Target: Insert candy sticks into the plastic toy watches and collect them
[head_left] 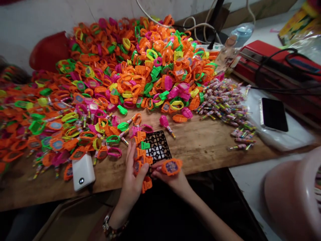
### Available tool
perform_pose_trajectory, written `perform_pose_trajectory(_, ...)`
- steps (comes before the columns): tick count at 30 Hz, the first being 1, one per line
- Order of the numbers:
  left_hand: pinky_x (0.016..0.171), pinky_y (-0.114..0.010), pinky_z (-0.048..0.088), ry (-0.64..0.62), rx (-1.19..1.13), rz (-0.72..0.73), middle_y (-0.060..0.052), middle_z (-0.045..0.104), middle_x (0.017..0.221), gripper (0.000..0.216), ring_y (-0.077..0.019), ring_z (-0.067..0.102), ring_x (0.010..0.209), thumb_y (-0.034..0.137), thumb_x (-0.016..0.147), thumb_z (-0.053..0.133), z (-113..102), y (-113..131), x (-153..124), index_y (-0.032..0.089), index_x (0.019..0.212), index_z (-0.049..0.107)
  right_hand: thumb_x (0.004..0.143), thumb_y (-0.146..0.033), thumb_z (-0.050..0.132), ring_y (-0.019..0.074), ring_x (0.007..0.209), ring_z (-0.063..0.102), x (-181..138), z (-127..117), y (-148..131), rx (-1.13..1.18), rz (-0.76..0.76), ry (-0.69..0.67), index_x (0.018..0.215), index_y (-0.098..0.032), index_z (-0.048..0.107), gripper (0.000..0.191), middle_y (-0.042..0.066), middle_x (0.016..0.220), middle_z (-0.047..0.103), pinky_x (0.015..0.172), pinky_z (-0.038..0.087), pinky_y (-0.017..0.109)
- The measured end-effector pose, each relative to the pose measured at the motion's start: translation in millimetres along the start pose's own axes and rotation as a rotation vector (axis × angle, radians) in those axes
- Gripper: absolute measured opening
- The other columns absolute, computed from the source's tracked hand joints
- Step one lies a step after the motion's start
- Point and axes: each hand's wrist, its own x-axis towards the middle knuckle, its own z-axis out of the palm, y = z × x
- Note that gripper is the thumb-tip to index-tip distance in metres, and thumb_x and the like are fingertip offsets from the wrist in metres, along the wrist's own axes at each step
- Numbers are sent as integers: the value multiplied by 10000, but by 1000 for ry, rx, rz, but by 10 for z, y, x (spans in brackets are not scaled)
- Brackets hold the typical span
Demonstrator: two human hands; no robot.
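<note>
Our left hand [131, 182] cups stacked orange watches [139, 160], right hand [175, 180] pinches a single watch [172, 166]; watch heap [130, 67] crowds twelve o'clock.

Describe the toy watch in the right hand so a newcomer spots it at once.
At the near edge of the wooden table, a black lattice tray lies below the heap of toy watches. At its lower right corner, the right hand pinches an orange toy watch. It is single, purple face up, unlike the orange stack in the left hand.
</note>
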Motion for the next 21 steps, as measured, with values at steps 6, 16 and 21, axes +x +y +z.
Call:
perform_pose_trajectory(6, 1204, -413, 190, 8, -79, -23, 10, 199, 1601, 687, -265, 171, 1468, 367, 845, 644, 27, 50, -142, 370, 1457, 332, 693, -412, 765, 204, 706, 694, 118, 139, 163, -89, -86, 64, 741, -203, 698, 225, 54, 760, 724, 669, 578, 308)
perform_pose_trajectory(16, 1217, -479, 72, -51, -73, 3, 44, 126, 1614, 708, -258, 93, 1483, 308, 884, 555, 38, -65, -354, 395, 1495, 209, 777, -339, 676, 194, 575, 671, 63, 140, 181, -290, -201, 92, 695, -225, 704, 143, 36, 654, 717, 573, 562, 300)
perform_pose_trajectory(21, 1212, -494, 80, -90, -46, 15, 19, 82, 1621, 752, -271, 70, 1484, 309, 877, 544, 25, -75, -357, 356, 1514, 147, 829, -353, 591, 229, 769, 713, 24, 110, 201, -346, -299, 108, 874, -218, 735, 203, 87, 868, 753, 725, 585, 367)
